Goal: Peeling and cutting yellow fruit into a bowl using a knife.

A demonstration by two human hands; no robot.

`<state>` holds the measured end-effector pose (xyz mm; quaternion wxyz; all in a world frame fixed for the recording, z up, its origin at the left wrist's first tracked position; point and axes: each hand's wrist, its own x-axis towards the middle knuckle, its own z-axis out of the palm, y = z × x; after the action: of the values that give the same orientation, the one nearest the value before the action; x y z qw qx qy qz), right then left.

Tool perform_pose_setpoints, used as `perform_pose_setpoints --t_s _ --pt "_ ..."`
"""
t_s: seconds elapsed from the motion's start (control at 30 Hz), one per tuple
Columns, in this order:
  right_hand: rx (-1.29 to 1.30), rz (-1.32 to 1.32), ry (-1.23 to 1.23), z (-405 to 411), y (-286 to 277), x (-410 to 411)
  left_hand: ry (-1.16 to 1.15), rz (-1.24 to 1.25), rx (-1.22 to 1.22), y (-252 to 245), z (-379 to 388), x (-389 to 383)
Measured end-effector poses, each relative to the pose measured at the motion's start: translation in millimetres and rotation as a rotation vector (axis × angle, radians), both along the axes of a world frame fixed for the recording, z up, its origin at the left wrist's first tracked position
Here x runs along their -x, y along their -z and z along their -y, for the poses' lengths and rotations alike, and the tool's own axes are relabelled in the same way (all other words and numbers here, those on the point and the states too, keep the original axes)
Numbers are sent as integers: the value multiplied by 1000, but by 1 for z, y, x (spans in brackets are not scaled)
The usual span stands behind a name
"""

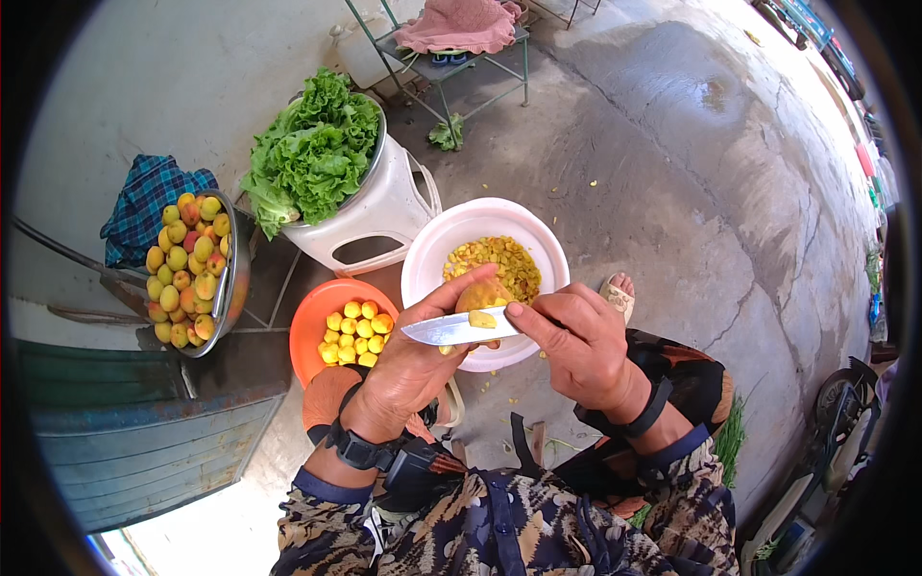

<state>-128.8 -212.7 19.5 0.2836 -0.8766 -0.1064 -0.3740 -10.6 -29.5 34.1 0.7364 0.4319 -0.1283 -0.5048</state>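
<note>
My left hand holds a partly peeled apricot above a white plastic basin. In my right hand is a kitchen knife, its blade lying across the near side of the fruit and pointing left. A small piece of yellow peel clings to the flat of the blade. Many peel scraps cover the bottom of the basin below. To its left, an orange plastic bowl holds several peeled yellow fruits. My fingers hide part of the apricot.
A metal bowl of unpeeled apricots stands at the left, with a knife or peeler on its rim. Green lettuce fills a bowl on a white plastic stool. Behind stands a metal-framed stand with a pink cloth.
</note>
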Motion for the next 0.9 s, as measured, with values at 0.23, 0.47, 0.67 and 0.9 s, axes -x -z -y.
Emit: perform_pose_setpoints --t_s 0.23,0.47,0.67,0.9 --pt "-6 -22 118 10 0 0 -54 -26 26 -3 1 3" --pt "34 20 -22 -3 -2 0 -39 70 -31 8 -4 -1" --pt "79 14 51 -1 5 1 -27 161 -124 3 -7 -2" --pt "94 -52 146 10 6 3 -40 -36 -140 0 -11 -5"
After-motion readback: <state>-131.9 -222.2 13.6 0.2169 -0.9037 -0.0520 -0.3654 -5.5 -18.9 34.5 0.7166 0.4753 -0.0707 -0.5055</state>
